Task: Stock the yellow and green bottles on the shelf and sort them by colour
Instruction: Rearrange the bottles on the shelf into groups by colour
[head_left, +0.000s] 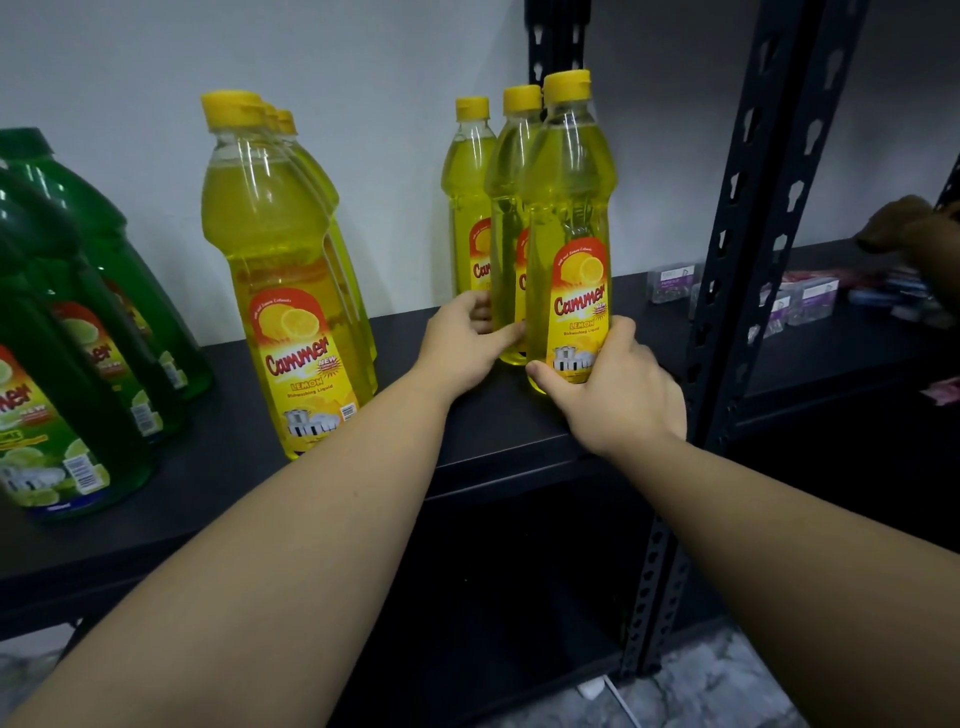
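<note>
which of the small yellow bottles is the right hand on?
The front small lemon bottle, nearest the shelf edge and rightmost of the three; the right hand grips its base. The left hand holds the one behind.

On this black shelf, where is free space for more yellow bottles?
Bare shelf lies between the large yellow row and the small yellow group, and between the green bottles and that row. Around both hands it is crowded.

Black shelf board (249, 467) carries it all: green bottles (78, 364) lined up far left, a row of big yellow bottles (283, 270) in the middle, slimmer yellow bottles (563, 234) standing right, beside the dark slotted upright (748, 208).
</note>
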